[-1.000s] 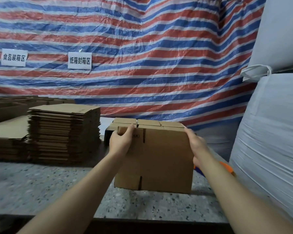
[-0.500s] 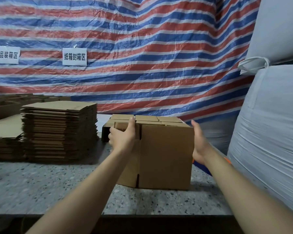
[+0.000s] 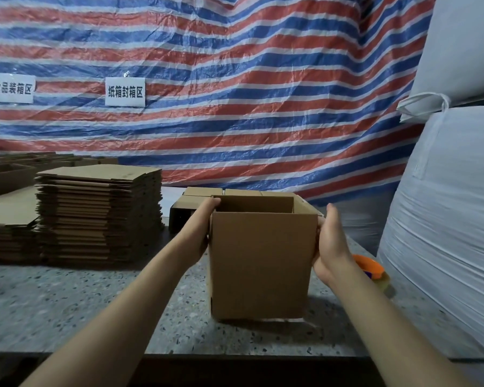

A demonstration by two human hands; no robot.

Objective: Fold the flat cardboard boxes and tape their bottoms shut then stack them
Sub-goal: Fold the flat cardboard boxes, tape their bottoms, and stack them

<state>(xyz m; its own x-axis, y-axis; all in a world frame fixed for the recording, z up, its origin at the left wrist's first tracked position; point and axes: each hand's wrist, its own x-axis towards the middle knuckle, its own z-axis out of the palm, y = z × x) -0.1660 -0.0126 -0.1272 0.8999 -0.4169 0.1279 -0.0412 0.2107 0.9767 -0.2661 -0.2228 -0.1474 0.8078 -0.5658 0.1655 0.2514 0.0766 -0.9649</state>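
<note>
A brown cardboard box [image 3: 260, 263], squared up into an open tube, stands upright on the speckled stone table [image 3: 95, 308]. My left hand [image 3: 200, 227] grips its upper left corner, fingers hooked over the rim. My right hand [image 3: 329, 244] holds the right wall, palm flat against it and thumb up. An orange tape dispenser [image 3: 368, 265] lies just right of the box, partly hidden by my right wrist. A tall stack of flat boxes [image 3: 101, 213] sits at the left.
Folded boxes [image 3: 201, 195] stand behind the held one. Lower cardboard piles [image 3: 6, 227] fill the far left. Large white sacks [image 3: 447, 208] crowd the right side. A striped tarp [image 3: 235, 93] with two signs hangs behind the table.
The box has swung from a flattened slant into a square open tube. My left hand slid to the upper left corner, and my right hand closed in against the right wall.
</note>
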